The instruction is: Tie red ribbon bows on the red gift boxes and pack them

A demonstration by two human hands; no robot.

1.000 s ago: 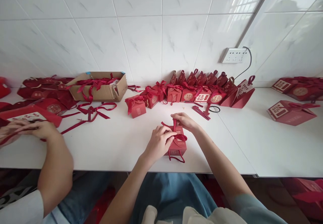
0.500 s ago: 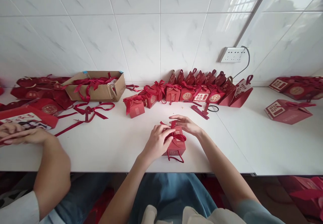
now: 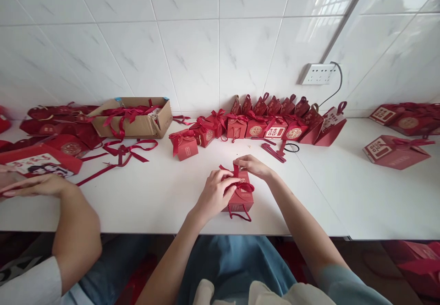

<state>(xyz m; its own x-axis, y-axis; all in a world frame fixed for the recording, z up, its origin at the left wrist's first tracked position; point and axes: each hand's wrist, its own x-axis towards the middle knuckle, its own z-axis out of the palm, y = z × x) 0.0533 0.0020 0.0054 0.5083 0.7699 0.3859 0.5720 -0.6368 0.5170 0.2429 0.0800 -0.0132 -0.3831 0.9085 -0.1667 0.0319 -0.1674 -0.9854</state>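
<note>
A small red gift box (image 3: 242, 199) with gold print stands on the white table in front of me, a twisted cord handle (image 3: 240, 216) hanging at its near side. Red ribbon (image 3: 246, 187) is looped in a bow across its top. My left hand (image 3: 216, 190) lies over the box's left side, thumb and fingers closed around the bow's left part, which they hide. At the far edge of the box, my right hand (image 3: 253, 166) pinches an upright ribbon end (image 3: 236, 170) between thumb and fingertips.
Behind stands a row of red gift boxes (image 3: 256, 127). Flat red strips (image 3: 273, 152) lie nearby. Leftward are a cardboard box (image 3: 137, 131) of ribbons and loose ribbon (image 3: 125, 154). A co-worker's hand (image 3: 37, 186) is at far left. Another red box (image 3: 397, 152) sits at right.
My right hand has moved slightly left and closed from spread fingers into a pinch on the ribbon end. My left hand and the gift box stay in place.
</note>
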